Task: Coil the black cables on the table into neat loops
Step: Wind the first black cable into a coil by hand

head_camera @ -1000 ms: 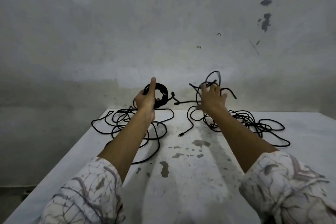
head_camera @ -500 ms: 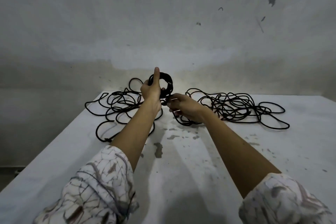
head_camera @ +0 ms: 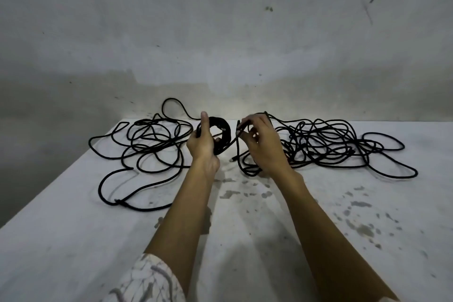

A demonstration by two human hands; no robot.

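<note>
On the stained white table (head_camera: pixel 73 240), my left hand (head_camera: pixel 203 147) grips the small coil (head_camera: pixel 221 131); my right hand (head_camera: pixel 259 147) has lifted again, pinching the cable (head_camera: pixel 236 144) from the right tangle (head_camera: pixel 326 144) for another loop.

Two hands are in view, a left hand (head_camera: pixel 203 144) and a right hand (head_camera: pixel 261 147), on two bare forearms, with one patterned sleeve (head_camera: pixel 144 282) plainly showing at the lower edge. There is one tightly wound black coil (head_camera: pixel 224 131) and two loose tangles of black cable, a left tangle (head_camera: pixel 147 147) and a right tangle (head_camera: pixel 331 147). All of it sits over one white table (head_camera: pixel 245 240); how many separate cables make up each tangle cannot be told.
</note>
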